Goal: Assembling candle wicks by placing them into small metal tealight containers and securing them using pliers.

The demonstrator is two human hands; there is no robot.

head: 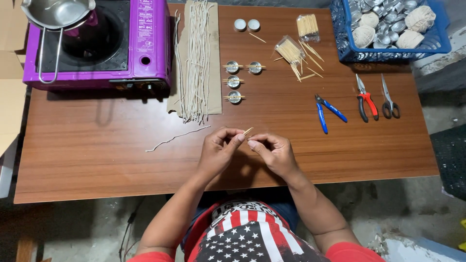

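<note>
Wooden toothpick (248, 130) is what both hands meet on here, right over the near middle of the brown wood-grain table (97, 160). The left hand (219, 150) pinches it between thumb and fingertips, and the right hand (274, 153) has its fingertips pressed in tight against the same spot, so both grips are narrow and closed on that little stick. One end of it pokes up and away just above the left fingers.

Just left of the hands a single loose wick string (177, 137) lies on the table, well apart from the fingers. Beyond it sits a piece of cardboard (213, 58) with a whole bunch of pale wick strings (196, 53) laid out lengthwise. Next to that are four small metal cups (233, 81) with toothpicks resting across their rims, plus two more cups (246, 24) further back.

Two bags of toothpicks (290, 50) lie near the back middle, with some loose ones spilled beside them. To the right: blue-handled pliers (324, 110), red-handled cutters (365, 98) and black-handled scissors (388, 99), all lying flat and apart from each other. A blue plastic basket (437, 43) at the far right corner holds lots of metal cups and a few balls of string. The far left corner has a purple portable gas stove (145, 53) with a metal pot (58, 12) sitting on it.
</note>
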